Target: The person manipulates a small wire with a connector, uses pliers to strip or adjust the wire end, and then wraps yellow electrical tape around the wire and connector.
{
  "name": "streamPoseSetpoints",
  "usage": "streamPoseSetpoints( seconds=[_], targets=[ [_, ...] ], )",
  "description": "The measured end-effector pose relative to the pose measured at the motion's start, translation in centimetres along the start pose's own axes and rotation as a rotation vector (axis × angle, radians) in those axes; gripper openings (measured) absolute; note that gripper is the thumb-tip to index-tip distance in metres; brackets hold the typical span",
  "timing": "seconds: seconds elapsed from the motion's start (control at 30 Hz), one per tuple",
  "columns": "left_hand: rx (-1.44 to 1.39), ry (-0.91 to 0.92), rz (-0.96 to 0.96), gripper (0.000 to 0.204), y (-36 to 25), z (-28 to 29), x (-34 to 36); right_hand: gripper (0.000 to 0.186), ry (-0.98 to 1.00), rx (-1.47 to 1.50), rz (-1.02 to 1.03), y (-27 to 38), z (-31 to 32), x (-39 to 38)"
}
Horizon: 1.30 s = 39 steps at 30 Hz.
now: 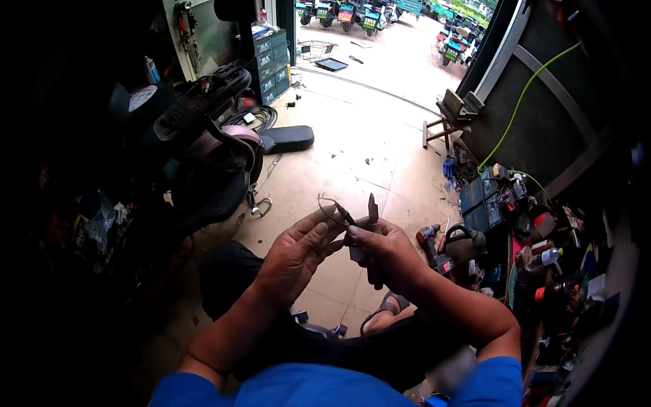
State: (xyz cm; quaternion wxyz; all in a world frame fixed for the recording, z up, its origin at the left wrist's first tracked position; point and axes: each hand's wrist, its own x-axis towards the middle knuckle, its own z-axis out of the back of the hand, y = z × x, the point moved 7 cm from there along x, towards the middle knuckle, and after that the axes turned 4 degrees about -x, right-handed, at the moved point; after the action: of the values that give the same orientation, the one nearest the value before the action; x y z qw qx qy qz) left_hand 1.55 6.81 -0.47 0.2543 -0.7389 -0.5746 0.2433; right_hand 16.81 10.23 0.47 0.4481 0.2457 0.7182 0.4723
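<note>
Left hand (296,252), half-curled, touches a thin, bent wire (345,215); whether it pinches the wire cannot be told. Right hand (382,247) grips a dark, pointed tool (373,209), its middle hidden by the grip. Both things are above the smooth tiled floor (339,163). Pale lettering (265,46) marks the stacked boxes (272,66); shadow swallows the left edge.

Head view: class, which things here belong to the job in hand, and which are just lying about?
Seemingly in the job:
- thin wire, at the fingertips
- dark pliers-like tool, in the right hand

Seemingly lying about:
- cordless drill
- black padded seat
- stacked boxes
- parked scooters, outside
</note>
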Motion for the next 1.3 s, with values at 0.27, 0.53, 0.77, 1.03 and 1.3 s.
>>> streamPoseSetpoints(
  seconds=[0.27, 0.53, 0.77, 1.03, 1.3],
  targets=[
    [0.198, -0.112, -0.074, 0.031, 3.9, -1.6, 6.6, 0.034, 0.159, -0.195, -0.09, 0.0, 8.1, 0.7],
    [0.449, -0.264, -0.029, 0.022, 9.5, 5.1, 6.6, 0.044, -0.087, -0.164, -0.408, -22.5, 30.9, 4.1],
    [0.66, -0.336, 0.16, 0.018, 12.2, 10.7, 7.7, 0.037, -0.827, -0.424, -0.507, -44.8, 36.6, 0.4],
    [0.699, -0.321, 0.337, 0.012, 18.9, 14.0, 12.3, 0.049, -1.16, -0.669, -0.289, -48.3, 40.6, -3.6],
    [0.663, -0.376, 0.521, 0.01, 22.9, 15.3, 14.6, 0.037, -2.075, -0.623, -0.375, -48.3, 56.1, -16.8]
  ],
)
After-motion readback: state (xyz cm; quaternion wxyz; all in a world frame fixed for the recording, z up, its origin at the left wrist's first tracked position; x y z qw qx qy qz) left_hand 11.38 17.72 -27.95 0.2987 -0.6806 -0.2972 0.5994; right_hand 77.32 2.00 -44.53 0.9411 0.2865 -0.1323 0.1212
